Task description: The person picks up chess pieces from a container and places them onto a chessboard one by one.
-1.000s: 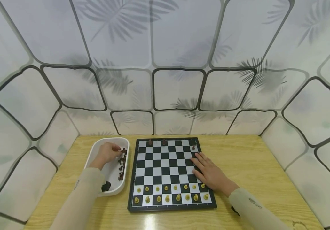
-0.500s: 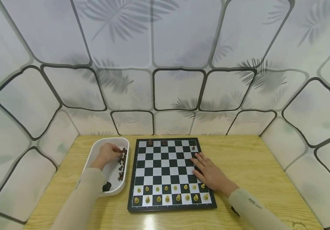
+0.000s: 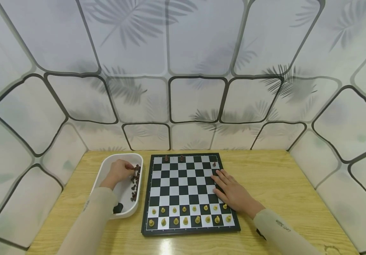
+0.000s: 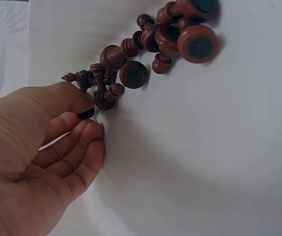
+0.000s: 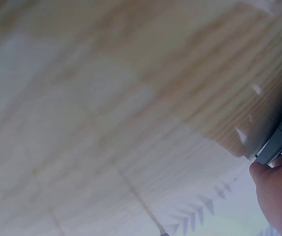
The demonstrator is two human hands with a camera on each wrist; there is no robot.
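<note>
My left hand (image 3: 118, 172) reaches into a white plastic basin (image 3: 99, 179) at the left. In the left wrist view, its thumb and index finger pinch a dark chess piece (image 4: 86, 114), mostly hidden except for its black base. Reddish-brown chess pieces (image 4: 112, 58) lie heaped against the basin's wall beside the fingertips. My right hand (image 3: 234, 193) rests, fingers spread, on the right edge of a black-and-white chessboard (image 3: 183, 181). Several yellow pieces (image 3: 185, 220) fill the two near rows. Brown pieces stand on the far row (image 3: 166, 158), and a small brown pawn (image 3: 214, 164) is near the far right corner.
A black object (image 3: 117, 208) lies in the basin's near end. Board and basin stand side by side on a wooden table (image 3: 275, 184), with a narrow gap between them. Patterned wall panels (image 3: 199, 99) enclose the table at the back and sides.
The left fingers shift very slightly among the brown pieces in the basin. The right hand and the pieces on the board stay where they were.
</note>
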